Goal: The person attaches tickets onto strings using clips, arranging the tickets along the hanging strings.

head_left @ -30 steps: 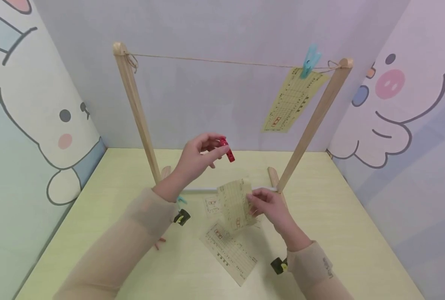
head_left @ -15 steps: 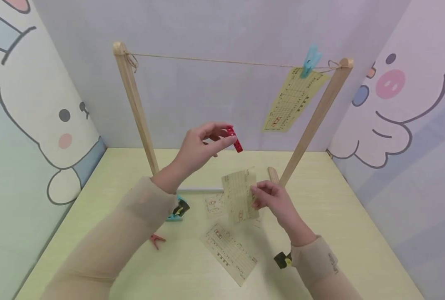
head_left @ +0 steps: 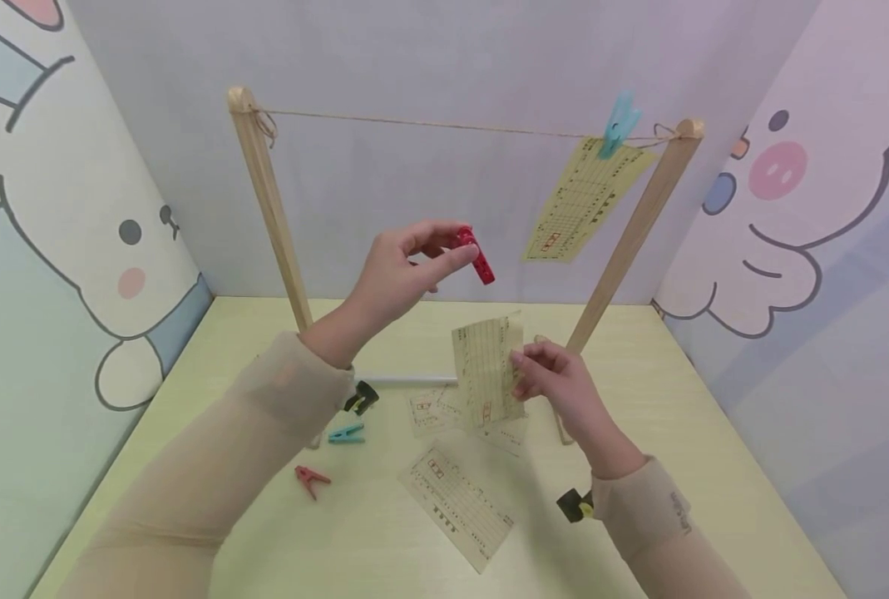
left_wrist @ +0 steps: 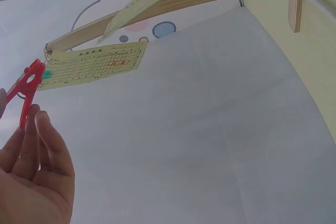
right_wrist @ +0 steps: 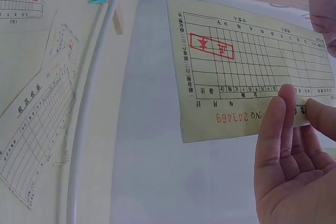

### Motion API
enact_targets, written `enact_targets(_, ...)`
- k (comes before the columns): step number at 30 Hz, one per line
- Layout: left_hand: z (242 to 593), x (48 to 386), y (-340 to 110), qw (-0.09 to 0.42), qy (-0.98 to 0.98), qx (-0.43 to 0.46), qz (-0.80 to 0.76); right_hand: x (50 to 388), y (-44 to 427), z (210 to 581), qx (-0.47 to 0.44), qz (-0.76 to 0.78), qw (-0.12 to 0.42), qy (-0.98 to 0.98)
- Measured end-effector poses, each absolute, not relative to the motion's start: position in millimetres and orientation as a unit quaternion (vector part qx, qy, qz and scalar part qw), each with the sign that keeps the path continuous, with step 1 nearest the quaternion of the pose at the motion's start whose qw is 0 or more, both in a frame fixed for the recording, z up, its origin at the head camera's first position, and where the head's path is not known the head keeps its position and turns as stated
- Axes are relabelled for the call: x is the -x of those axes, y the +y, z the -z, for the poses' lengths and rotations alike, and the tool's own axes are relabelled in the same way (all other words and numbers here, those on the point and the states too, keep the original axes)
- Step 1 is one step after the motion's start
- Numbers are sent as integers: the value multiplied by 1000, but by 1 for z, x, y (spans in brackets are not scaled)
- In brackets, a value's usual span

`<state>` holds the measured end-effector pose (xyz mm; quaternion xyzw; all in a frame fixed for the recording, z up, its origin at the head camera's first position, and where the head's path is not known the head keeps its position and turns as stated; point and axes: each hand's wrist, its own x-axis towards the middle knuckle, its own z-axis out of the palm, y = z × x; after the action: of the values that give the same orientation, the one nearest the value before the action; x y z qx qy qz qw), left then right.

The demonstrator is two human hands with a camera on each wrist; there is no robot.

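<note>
My left hand pinches a red clothespin between thumb and fingers, in the air below the string. The left wrist view shows the red clothespin side on, its legs spread in a V. Lower and to the right, my right hand holds a yellowish printed slip by its right edge. In the right wrist view this slip has a red stamp box and red number, pinched by thumb and fingers. A similar slip hangs at the string's right end under a blue clothespin.
Wooden posts hold the string, with a white rod low between them. More slips lie on the table. At left on the table are a blue clothespin and a red clothespin. Cartoon-printed walls stand both sides.
Both hands have moved up and to the right, the left carrying the red clothespin and the right the slip. The clothespins lying on the table have come into fuller view.
</note>
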<state>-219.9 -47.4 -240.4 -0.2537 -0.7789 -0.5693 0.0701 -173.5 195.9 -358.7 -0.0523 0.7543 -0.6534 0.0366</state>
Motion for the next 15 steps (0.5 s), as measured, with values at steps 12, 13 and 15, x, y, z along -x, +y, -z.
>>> enact_targets(12, 208, 223, -43, 112, -776, 283, 552, 178, 197, 329, 53, 652, 17, 756)
enact_targets(13, 206, 224, -43, 115, -776, 285, 551, 178, 198, 327, 55, 653, 16, 755)
enact_targets(15, 202, 225, -42, 121, -776, 289, 548, 179, 198, 323, 58, 654, 15, 754)
